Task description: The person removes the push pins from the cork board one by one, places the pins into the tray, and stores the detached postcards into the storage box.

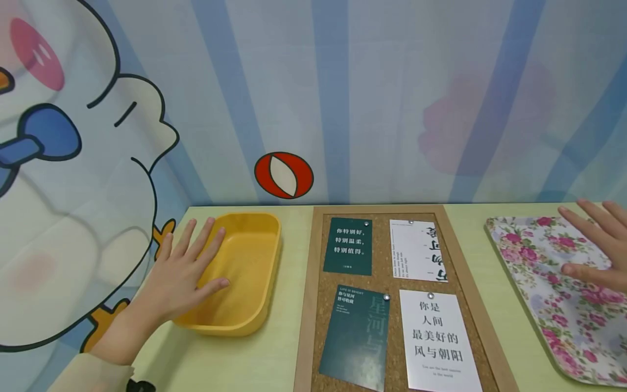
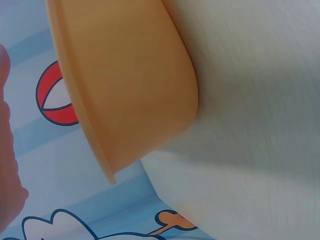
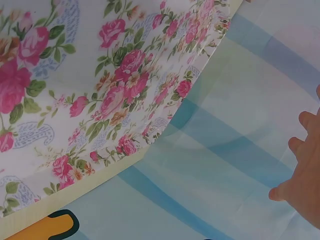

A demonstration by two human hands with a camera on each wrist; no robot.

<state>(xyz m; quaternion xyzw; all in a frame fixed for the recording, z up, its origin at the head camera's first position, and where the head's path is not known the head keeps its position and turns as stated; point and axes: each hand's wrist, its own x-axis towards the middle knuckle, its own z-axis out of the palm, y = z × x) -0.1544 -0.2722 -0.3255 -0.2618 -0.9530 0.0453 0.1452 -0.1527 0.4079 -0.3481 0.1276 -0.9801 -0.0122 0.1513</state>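
My left hand (image 1: 181, 277), fingers spread, is over the left side of a yellow plastic tub (image 1: 247, 272) and holds nothing. From the left wrist, the tub's outer wall (image 2: 130, 90) fills the upper middle, with part of the hand (image 2: 9, 170) at the left edge. At the far right, my right hand (image 1: 600, 245) spreads its fingers above a white tray with pink roses (image 1: 539, 305), also holding nothing. In the right wrist view this floral tray (image 3: 105, 85) takes up the upper left, and the hand (image 3: 305, 170) appears at the right edge.
Between the two containers lies a wood-framed cork board (image 1: 382, 250). Pinned to it are two dark green cards (image 1: 348, 247) and two white cards (image 1: 438, 337). The pale yellow table (image 1: 289, 305) ends at a blue striped backdrop (image 1: 372, 109) with cartoon prints.
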